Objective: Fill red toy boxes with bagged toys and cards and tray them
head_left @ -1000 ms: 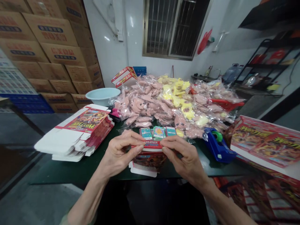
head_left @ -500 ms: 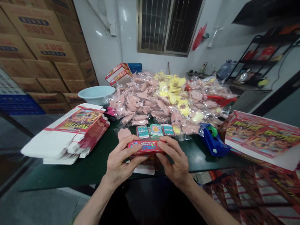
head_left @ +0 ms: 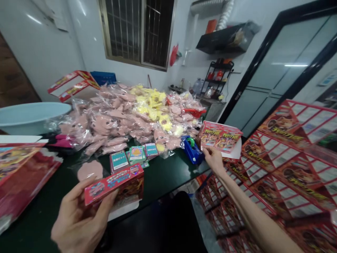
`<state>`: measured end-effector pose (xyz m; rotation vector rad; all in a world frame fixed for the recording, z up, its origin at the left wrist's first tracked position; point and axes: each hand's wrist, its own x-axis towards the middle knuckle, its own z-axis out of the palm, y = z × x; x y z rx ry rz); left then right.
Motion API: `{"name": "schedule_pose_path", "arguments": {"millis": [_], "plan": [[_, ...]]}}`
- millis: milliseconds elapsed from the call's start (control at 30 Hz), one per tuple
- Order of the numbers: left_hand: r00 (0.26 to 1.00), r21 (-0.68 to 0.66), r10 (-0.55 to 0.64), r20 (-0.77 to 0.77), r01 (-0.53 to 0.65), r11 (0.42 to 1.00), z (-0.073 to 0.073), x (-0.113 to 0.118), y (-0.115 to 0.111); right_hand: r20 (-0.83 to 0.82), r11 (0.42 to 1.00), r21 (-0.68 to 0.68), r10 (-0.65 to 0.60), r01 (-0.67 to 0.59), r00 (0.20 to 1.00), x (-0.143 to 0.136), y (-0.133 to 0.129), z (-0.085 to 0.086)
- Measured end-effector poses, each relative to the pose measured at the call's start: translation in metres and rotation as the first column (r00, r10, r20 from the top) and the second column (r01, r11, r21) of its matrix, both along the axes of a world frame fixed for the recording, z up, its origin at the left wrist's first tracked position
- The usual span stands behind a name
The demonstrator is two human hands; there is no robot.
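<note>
My left hand is closed around a small printed red cardboard box, thumb in front and fingers behind. A white flap juts out below the box at its lower edge. At the right, my right hand is closed, its fingertips by the front end of a blue tape dispenser and the lower corner of a red display carton. Whatever is between those fingertips is too small to make out. Just beyond the held box lie stacks of cards and a bagged pink plush piece.
Bagged pink and yellow plush pieces heap across the dark green table. Flattened red cartons and a light blue basin are on the left. Stacked printed red boxes stand low on the right.
The view has turned right. My right hand has let go of the red box and reached over to the tape dispenser and carton. My left hand keeps the box, now tilted.
</note>
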<state>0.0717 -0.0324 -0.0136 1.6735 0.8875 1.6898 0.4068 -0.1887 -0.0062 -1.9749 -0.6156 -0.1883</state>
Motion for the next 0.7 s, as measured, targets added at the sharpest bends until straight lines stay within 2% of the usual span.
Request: {"name": "schedule_pose_path", "arguments": {"millis": [133,300,400,533,700], "plan": [[1.000,-0.026,-0.008,-0.001,0.008,1.000,-0.007,-0.001,0.006,-0.273,0.976,-0.186,0.061,-0.115,0.960,0.029,0.001,0.007],[1.000,0.038,0.000,0.020,-0.001,0.999,-0.015,-0.001,0.018,-0.531,0.964,-0.234,-0.021,-0.123,0.847,0.035,0.008,0.021],[0.999,0.024,-0.007,0.035,0.006,1.000,-0.015,0.001,0.018,-0.620,0.981,-0.183,-0.063,-0.067,0.782,0.032,0.013,0.024],[0.999,-0.026,-0.003,0.039,0.004,1.000,-0.009,0.003,0.013,-0.689,0.997,-0.049,-0.071,0.051,0.721,0.023,0.020,0.021],[0.998,-0.161,-0.028,0.059,0.037,0.986,-0.004,0.003,0.010,-0.684,0.961,0.184,-0.026,0.207,0.729,0.006,0.015,0.004]]}}
